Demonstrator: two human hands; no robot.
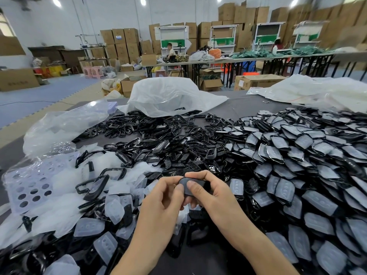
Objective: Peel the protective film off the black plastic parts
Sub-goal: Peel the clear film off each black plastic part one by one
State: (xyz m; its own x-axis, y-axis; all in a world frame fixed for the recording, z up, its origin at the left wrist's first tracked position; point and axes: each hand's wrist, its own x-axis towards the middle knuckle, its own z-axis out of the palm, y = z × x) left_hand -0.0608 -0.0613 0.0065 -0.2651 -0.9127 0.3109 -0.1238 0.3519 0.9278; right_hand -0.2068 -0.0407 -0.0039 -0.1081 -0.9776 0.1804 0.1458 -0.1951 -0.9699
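Note:
Both my hands hold one black plastic part (195, 185) above the table, near the lower middle of the view. My left hand (164, 197) grips its left end, thumb against the top edge. My right hand (206, 190) pinches it from the right, thumb on its face and fingers curled over the top. Whether film covers this part I cannot tell. A big heap of black parts with cloudy film (309, 171) fills the right side. Bare black frames and parts (158, 139) lie in the middle. Peeled film pieces (111, 207) lie scattered at the lower left.
A white plastic bag (168, 96) lies open at the table's far middle, a clear bag (61, 126) at the left, another white sheet (309, 90) at the far right. A perforated purple sheet (29, 187) lies left. Cardboard boxes, tables and seated people are in the background.

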